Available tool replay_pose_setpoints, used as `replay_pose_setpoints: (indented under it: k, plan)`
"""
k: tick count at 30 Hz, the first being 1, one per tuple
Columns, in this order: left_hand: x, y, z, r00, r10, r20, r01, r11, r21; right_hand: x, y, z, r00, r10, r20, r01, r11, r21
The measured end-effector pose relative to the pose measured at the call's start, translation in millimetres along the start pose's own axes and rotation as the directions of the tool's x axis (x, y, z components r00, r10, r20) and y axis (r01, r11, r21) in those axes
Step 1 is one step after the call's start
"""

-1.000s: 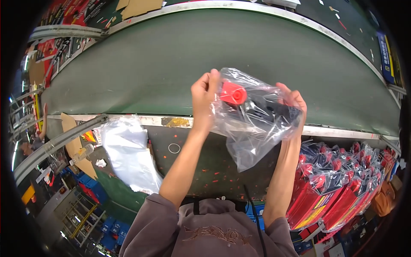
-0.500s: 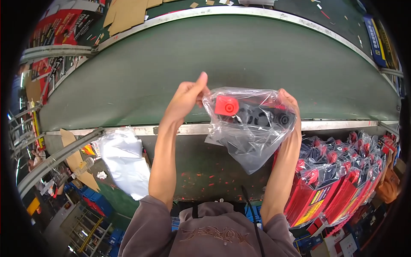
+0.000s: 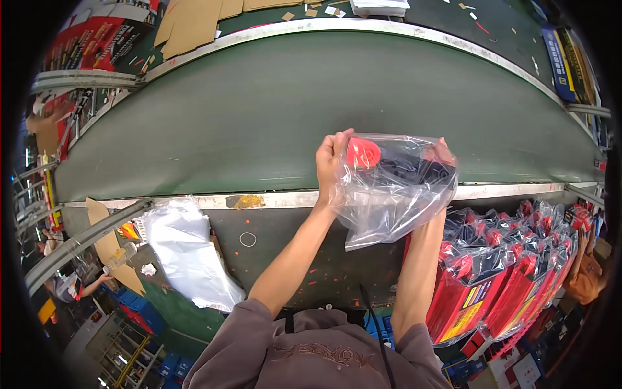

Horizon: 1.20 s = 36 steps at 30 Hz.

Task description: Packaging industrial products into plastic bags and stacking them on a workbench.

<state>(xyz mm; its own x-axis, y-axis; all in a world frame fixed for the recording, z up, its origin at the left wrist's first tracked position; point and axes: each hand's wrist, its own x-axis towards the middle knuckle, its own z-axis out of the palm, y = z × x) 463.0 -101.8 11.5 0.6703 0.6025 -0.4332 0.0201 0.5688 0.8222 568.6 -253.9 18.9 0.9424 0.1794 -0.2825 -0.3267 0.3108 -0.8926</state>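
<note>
Held up over the near rail of the belt is a clear plastic bag (image 3: 379,217), its loose end hanging toward me. Inside it lies a black tool-like item (image 3: 409,170) with a red block-shaped end (image 3: 363,153); its exact kind is blurred by the plastic. My left hand (image 3: 332,161) is closed on the bag's left edge, beside the red end. At the right edge my right hand (image 3: 443,153) grips the bag and the black end, with part of its fingers hidden behind the film.
A green conveyor belt (image 3: 246,110) spans the far side. Left of me lies a stack of clear bags (image 3: 181,249); bagged red boxes (image 3: 470,305) stand at my right. A thin ring (image 3: 247,240) sits on the near surface. Other people's arms show at both sides.
My left hand has moved right and closed on the bag's left edge; before, its thumb stuck up. The bag has shifted slightly right, and its loose end hangs differently.
</note>
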Motion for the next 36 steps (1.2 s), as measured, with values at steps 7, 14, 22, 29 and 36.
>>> replay_pose_setpoints:
  k: [7,14,22,29,36]
  plan:
    - [-12,74,-39,0.939,0.331,-0.09,-0.299,0.919,0.255,-19,13,70,0.988,0.058,0.146,-0.067,0.996,0.052]
    - [-1,83,-153,0.875,0.409,-0.261,-0.312,0.886,0.342,-27,60,150,0.961,0.256,0.105,-0.255,0.967,-0.017]
    - [11,103,-117,0.983,0.171,-0.073,-0.131,0.916,0.379,-15,50,99,0.993,0.004,0.118,0.056,0.861,-0.505]
    - [34,54,-128,0.996,0.092,-0.011,-0.085,0.955,0.283,-25,109,31,0.936,-0.322,0.143,0.337,0.7,-0.629]
    - [55,-3,-138,0.982,0.182,-0.043,-0.091,0.666,0.74,-13,178,-61,0.981,-0.032,0.193,0.193,0.344,-0.919]
